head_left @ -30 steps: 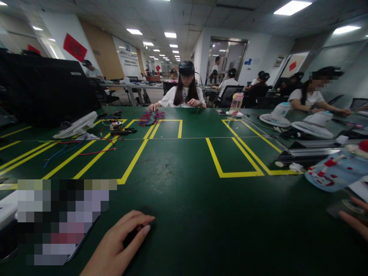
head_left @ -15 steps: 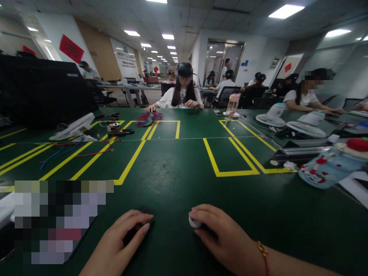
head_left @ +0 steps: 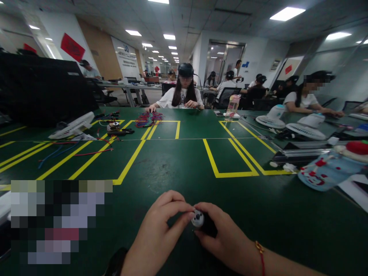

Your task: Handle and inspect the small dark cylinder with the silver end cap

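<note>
A small round pale part with dark spots on its face (head_left: 197, 218) sits between my two hands, above the green table (head_left: 161, 168). My right hand (head_left: 222, 230) is curled round it from the right, with the index finger on its top edge. Thumb and index finger of my left hand (head_left: 165, 220) are pinched together at its left edge. A dark body seems to extend behind the pale face, mostly hidden in the shadow of my right hand.
Across the table a person (head_left: 184, 92) touches a bundle of coloured wires (head_left: 148, 119). On the right are a blue snowman container (head_left: 327, 168), metal rails (head_left: 301, 149) and white fans (head_left: 306, 125). A white device (head_left: 71, 126) and loose wires (head_left: 94, 152) lie left.
My left hand has moved right and up to meet the round part. The part's spotted face has turned more toward the camera. My right hand has stayed nearly in place.
</note>
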{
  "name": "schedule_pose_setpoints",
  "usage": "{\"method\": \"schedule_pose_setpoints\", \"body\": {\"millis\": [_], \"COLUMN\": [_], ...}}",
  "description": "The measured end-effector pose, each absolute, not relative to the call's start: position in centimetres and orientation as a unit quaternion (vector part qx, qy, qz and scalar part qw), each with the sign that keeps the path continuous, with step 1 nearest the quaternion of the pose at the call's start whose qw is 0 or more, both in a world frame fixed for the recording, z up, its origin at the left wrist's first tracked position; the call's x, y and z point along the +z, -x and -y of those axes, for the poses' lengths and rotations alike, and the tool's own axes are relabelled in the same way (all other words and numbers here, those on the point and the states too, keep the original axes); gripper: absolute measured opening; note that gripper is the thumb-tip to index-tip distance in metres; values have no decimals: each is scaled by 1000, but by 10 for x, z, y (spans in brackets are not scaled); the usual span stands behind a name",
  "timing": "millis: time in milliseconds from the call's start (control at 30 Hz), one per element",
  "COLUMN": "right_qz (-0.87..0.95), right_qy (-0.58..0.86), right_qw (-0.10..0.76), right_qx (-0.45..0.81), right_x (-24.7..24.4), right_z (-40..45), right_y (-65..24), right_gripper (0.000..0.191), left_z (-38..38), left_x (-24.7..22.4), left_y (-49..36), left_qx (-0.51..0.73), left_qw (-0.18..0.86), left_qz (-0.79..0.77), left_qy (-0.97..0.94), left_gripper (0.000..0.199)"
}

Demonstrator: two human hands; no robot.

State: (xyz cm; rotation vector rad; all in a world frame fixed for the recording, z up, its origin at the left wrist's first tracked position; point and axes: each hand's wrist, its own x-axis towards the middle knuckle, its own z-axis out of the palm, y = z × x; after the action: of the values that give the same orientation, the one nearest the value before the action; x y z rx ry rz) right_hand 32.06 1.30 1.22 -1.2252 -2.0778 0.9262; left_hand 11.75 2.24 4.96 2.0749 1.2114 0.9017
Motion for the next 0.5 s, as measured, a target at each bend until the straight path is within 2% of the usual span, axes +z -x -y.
{"method": "schedule_pose_setpoints", "body": {"millis": [300,400,500], "right_qz": [780,751,684], "right_qy": [473,544,645], "right_qw": [296,318,338], "right_qx": [285,198,41], "right_x": [15,13,4], "right_z": [-14,-17,-16], "right_y": [-330,-380,-475], "right_gripper": [40,44,54], "left_z": [-22,-20,-15], "left_x": [18,21,23], "left_y": [-118,-102,-66], "left_qx": [234,262,267], "left_qw": [241,270,282], "left_qz": [-486,-491,-522], "left_qy": [-807,-786,-760], "left_gripper": [18,27,30]}}
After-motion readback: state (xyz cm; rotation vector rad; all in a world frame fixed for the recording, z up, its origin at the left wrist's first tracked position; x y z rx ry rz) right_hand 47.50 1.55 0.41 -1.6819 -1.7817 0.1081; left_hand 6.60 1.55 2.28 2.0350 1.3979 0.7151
